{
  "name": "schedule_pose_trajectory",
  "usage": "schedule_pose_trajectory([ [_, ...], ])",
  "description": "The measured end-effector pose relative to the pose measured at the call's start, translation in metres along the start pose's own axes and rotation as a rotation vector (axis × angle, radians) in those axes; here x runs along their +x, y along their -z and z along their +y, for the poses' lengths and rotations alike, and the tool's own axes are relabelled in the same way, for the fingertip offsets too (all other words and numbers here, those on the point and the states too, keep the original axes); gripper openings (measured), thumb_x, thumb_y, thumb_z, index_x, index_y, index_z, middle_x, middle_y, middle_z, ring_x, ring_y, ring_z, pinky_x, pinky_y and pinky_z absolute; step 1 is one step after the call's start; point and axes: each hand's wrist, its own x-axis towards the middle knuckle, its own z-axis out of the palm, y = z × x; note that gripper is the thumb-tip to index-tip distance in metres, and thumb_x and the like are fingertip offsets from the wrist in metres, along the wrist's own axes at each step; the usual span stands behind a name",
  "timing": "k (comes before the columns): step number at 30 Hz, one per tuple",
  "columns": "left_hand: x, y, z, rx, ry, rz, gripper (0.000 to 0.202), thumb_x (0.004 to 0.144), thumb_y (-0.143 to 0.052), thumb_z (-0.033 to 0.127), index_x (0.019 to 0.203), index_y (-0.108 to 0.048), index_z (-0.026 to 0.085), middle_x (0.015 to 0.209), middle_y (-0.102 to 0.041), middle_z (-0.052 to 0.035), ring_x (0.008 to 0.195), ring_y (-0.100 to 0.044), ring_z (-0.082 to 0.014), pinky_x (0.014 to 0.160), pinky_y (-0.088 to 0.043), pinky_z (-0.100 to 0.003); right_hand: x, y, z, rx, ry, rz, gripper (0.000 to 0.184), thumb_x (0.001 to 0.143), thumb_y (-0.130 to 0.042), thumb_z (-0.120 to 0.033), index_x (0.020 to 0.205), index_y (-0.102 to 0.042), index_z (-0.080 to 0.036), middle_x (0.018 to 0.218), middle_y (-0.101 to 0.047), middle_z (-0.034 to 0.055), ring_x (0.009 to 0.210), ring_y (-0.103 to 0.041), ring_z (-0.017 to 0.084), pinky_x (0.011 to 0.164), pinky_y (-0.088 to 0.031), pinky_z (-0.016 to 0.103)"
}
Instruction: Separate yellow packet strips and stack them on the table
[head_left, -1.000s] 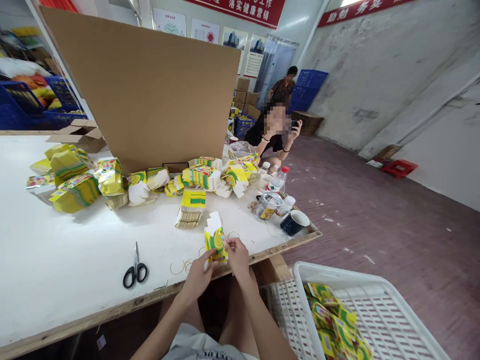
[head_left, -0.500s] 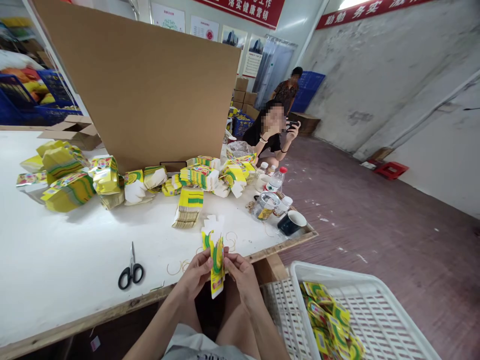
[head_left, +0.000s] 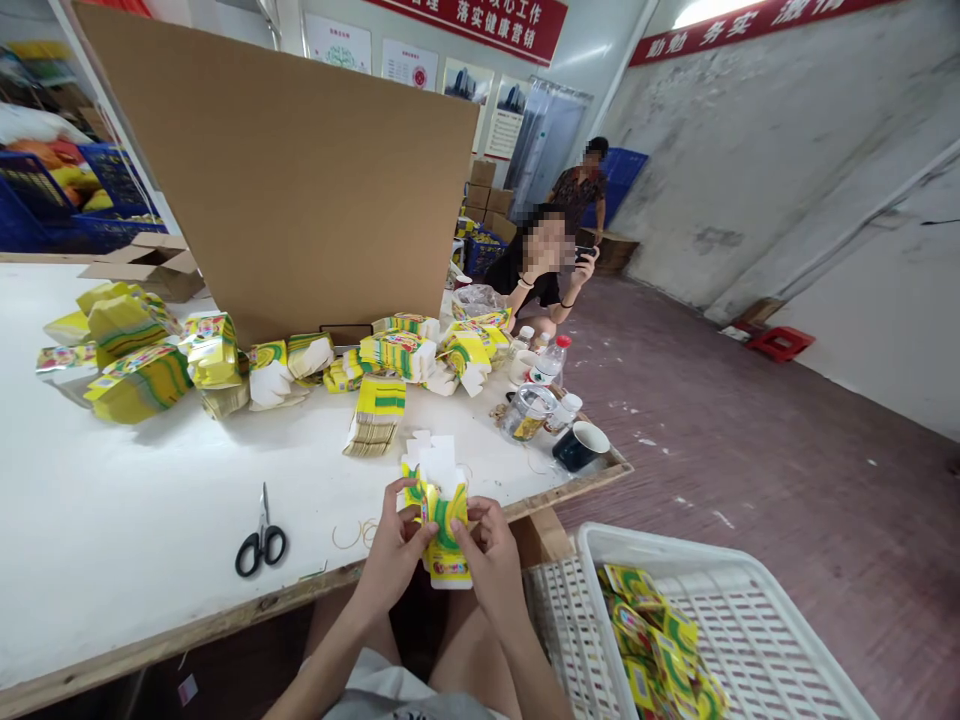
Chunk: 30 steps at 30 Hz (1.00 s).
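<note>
A yellow-and-green printed carton (head_left: 448, 535) with white end flaps is pinched between my two hands over the table's front edge. My left hand (head_left: 401, 545) grips its left side, thumb on the printed face. On the right side, my right hand (head_left: 487, 550) holds the carton with its thumb pressed on the front. Another yellow carton piece shows partly behind it, just above my left fingers. Beyond my hands stands a stack of flat cartons (head_left: 377, 412). Black-handled scissors (head_left: 261, 540) lie to the left of my hands, and rubber bands (head_left: 351, 535) rest beside my left hand.
More carton bundles (head_left: 139, 375) line a large cardboard sheet (head_left: 285, 190). A dark mug (head_left: 581, 447), a jar (head_left: 529, 412) and bottles (head_left: 551, 360) stand at the table's right corner. A white basket (head_left: 727, 570) holds several cartons at lower right. A person (head_left: 547, 260) crouches beyond, holding a phone.
The carton has turned from a narrow edge-on view to show its broad printed face. Both hands have shifted slightly around it, with both thumbs now on its front.
</note>
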Motion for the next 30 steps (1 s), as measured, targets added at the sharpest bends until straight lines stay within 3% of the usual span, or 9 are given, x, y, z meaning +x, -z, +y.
schedule_pose_trajectory([
  [4, -0.005, 0.003, 0.013, 0.008, 0.032, -0.138, 0.059, 0.082, -0.070, 0.034, 0.131, -0.038, 0.027, 0.103, -0.071, -0.0073, 0.087, -0.070, -0.0189, 0.077, -0.053, -0.029, 0.003, 0.011, -0.013, 0.152, 0.017, -0.142, 0.050, 0.083, -0.065, -0.042, 0.128, -0.051, -0.026, 0.096, -0.067, 0.0035, 0.070, -0.061, 0.016, 0.066, -0.051, 0.027],
  [8, -0.008, 0.005, 0.023, -0.037, 0.088, -0.269, 0.048, 0.075, -0.077, 0.031, 0.113, -0.049, 0.024, 0.086, -0.071, -0.0031, 0.075, -0.070, -0.0179, 0.068, -0.052, -0.027, 0.007, 0.023, -0.023, 0.203, -0.003, -0.292, 0.030, 0.087, -0.062, -0.043, 0.110, -0.057, -0.023, 0.078, -0.063, 0.0003, 0.071, -0.060, 0.017, 0.065, -0.048, 0.027],
  [11, -0.011, 0.003, 0.022, -0.069, 0.107, -0.332, 0.044, 0.073, -0.079, 0.028, 0.104, -0.048, 0.025, 0.084, -0.071, -0.0012, 0.068, -0.069, -0.0164, 0.063, -0.051, -0.025, 0.009, 0.028, -0.022, 0.152, 0.020, -0.287, 0.022, 0.087, -0.062, -0.044, 0.088, -0.060, -0.021, 0.070, -0.058, -0.0011, 0.065, -0.055, 0.016, 0.060, -0.044, 0.025],
  [13, -0.013, 0.002, 0.018, -0.091, 0.114, -0.334, 0.055, 0.075, -0.078, 0.028, 0.116, -0.042, 0.028, 0.090, -0.071, -0.0022, 0.070, -0.070, -0.0178, 0.064, -0.052, -0.027, 0.010, 0.029, -0.020, 0.133, 0.045, -0.239, 0.024, 0.086, -0.063, -0.044, 0.082, -0.061, -0.021, 0.074, -0.059, 0.0002, 0.069, -0.056, 0.017, 0.064, -0.045, 0.026],
  [16, -0.012, 0.001, 0.016, -0.095, 0.126, -0.310, 0.078, 0.075, -0.078, 0.029, 0.135, -0.029, 0.031, 0.097, -0.072, -0.0059, 0.076, -0.072, -0.0210, 0.069, -0.053, -0.031, 0.011, 0.027, -0.017, 0.128, 0.060, -0.162, 0.023, 0.084, -0.065, -0.044, 0.091, -0.062, -0.021, 0.081, -0.062, 0.0018, 0.074, -0.058, 0.018, 0.068, -0.046, 0.027],
  [21, -0.007, -0.001, 0.024, 0.092, 0.099, -0.209, 0.057, 0.075, -0.076, 0.034, 0.125, -0.053, 0.022, 0.103, -0.072, -0.0105, 0.074, -0.070, -0.0202, 0.069, -0.054, -0.030, 0.015, 0.031, -0.029, 0.074, 0.098, 0.001, 0.029, 0.085, -0.062, -0.047, 0.098, -0.067, -0.021, 0.096, -0.070, 0.0074, 0.089, -0.063, 0.023, 0.080, -0.048, 0.032],
  [23, -0.006, -0.002, 0.027, 0.162, 0.073, -0.162, 0.051, 0.077, -0.073, 0.033, 0.124, -0.057, 0.022, 0.108, -0.071, -0.0108, 0.075, -0.070, -0.0203, 0.070, -0.055, -0.031, 0.016, 0.035, -0.035, 0.080, 0.041, -0.095, 0.034, 0.085, -0.061, -0.050, 0.099, -0.070, -0.020, 0.091, -0.071, 0.0073, 0.088, -0.064, 0.024, 0.081, -0.048, 0.034],
  [26, -0.006, -0.002, 0.028, 0.203, 0.032, -0.157, 0.046, 0.078, -0.070, 0.030, 0.123, -0.061, 0.023, 0.119, -0.068, -0.0105, 0.084, -0.069, -0.0221, 0.075, -0.055, -0.033, 0.018, 0.035, -0.039, 0.093, -0.079, -0.304, 0.043, 0.081, -0.067, -0.045, 0.115, -0.064, -0.019, 0.065, -0.064, -0.0015, 0.063, -0.059, 0.018, 0.064, -0.046, 0.029],
  [30, -0.008, -0.001, 0.026, 0.197, 0.025, -0.194, 0.048, 0.080, -0.067, 0.027, 0.127, -0.058, 0.023, 0.117, -0.069, -0.0103, 0.097, -0.067, -0.0241, 0.082, -0.054, -0.033, 0.018, 0.027, -0.037, -0.067, -0.059, -0.274, 0.035, 0.078, -0.065, -0.030, 0.111, -0.059, -0.020, 0.050, -0.049, -0.0100, 0.046, -0.041, 0.011, 0.050, -0.031, 0.023],
])
